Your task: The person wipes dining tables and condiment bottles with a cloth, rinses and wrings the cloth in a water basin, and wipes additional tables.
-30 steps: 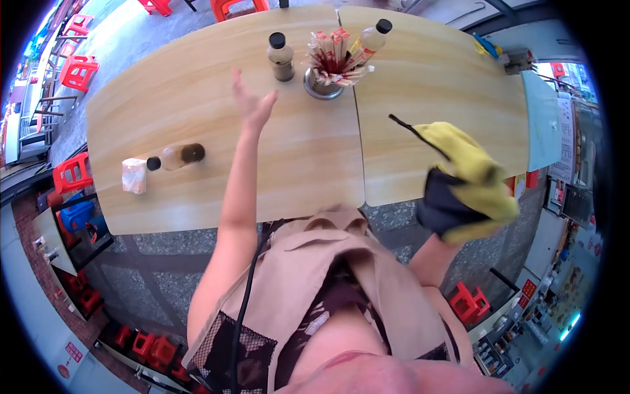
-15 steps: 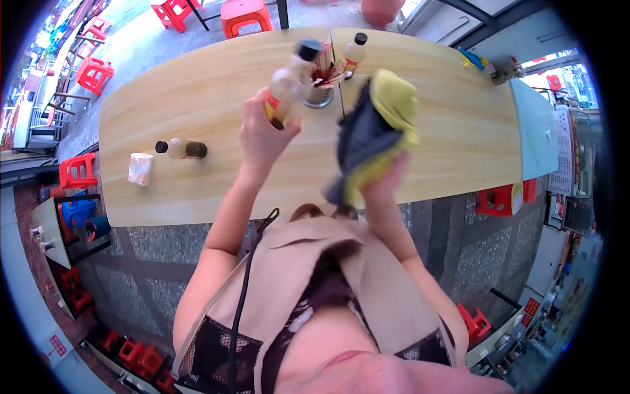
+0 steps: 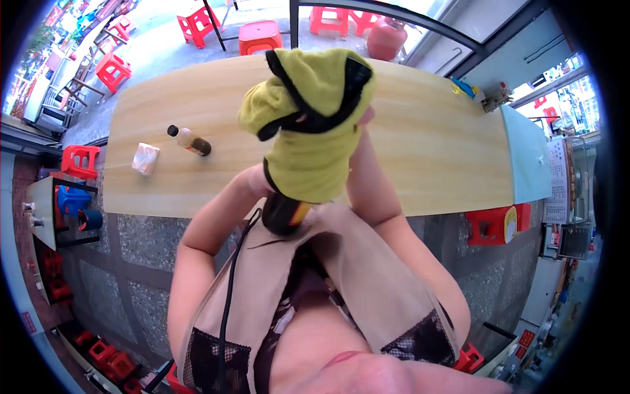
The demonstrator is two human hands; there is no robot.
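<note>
A yellow-green cloth with dark edging (image 3: 315, 157) is draped over the upper part of a sauce bottle (image 3: 286, 215). The bottle's dark lower end and a bit of its label stick out below the cloth, close to my apron. My left hand (image 3: 259, 181) is wrapped round the bottle, its fingers mostly hidden by the cloth. On the far side, my right hand (image 3: 365, 118) grips the cloth, with only a few fingertips showing. Further left on the table stands a second sauce bottle (image 3: 190, 141) with a black cap, beside a white packet of tissues (image 3: 146, 159).
The wooden table (image 3: 433, 151) spreads in front of me, with a pale blue-green surface (image 3: 525, 154) at its right end. Red stools (image 3: 259, 37) stand beyond it, and another red stool (image 3: 81, 161) is at the left. A blue-and-yellow item (image 3: 466, 89) lies at the far right corner.
The bottle in my left hand has come close to my body and turned, and my right hand has brought the cloth over it. The stick holder and far bottle are now out of sight.
</note>
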